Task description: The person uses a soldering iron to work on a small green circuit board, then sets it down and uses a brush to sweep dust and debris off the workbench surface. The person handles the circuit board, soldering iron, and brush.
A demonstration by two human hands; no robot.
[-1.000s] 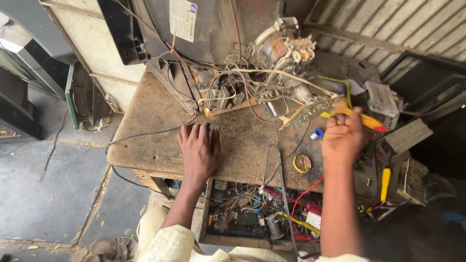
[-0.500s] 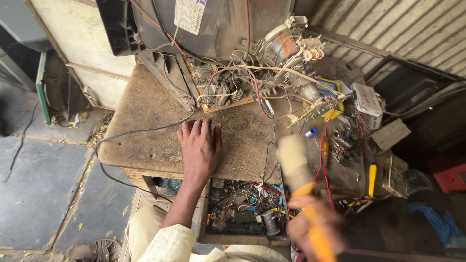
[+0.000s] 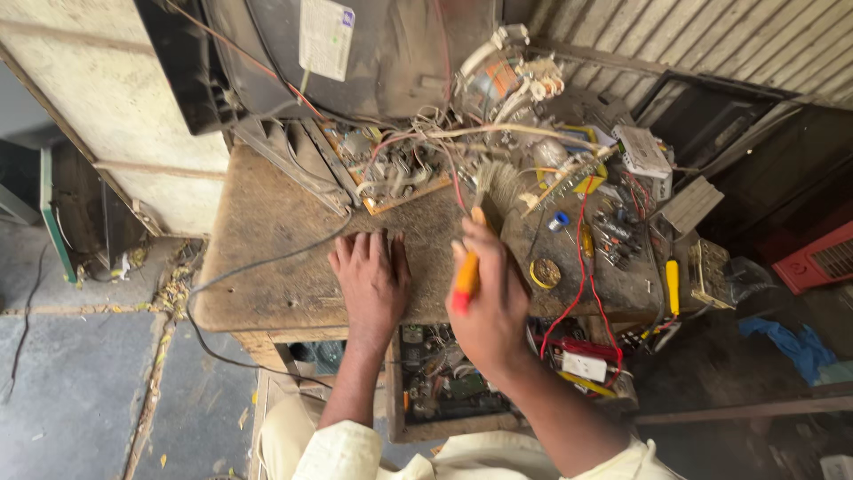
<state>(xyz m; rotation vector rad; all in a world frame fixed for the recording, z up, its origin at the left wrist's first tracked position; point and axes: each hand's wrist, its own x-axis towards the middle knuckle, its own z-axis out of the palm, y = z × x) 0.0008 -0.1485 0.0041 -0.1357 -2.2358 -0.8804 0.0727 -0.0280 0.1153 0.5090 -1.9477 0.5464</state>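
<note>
right hand [image 3: 491,307] fist-gripped on orange-handled brush [image 3: 480,227], left hand [image 3: 373,280] fingers flat on bench [image 3: 267,258]; bristles near loose wires [image 3: 462,147], could snag one off circuit board [image 3: 391,173]

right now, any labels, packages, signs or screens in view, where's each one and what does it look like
Label: stuck on the dark back of the television set, top centre; upright rectangle, white with small print and a blue corner mark.
White box: on the bench at its far right among wires; small, flat, pale, with fine print on top.
Red-and-white pack: below the bench edge, right of the right hand; small, rectangular.
No signs or lit screens show.
</note>
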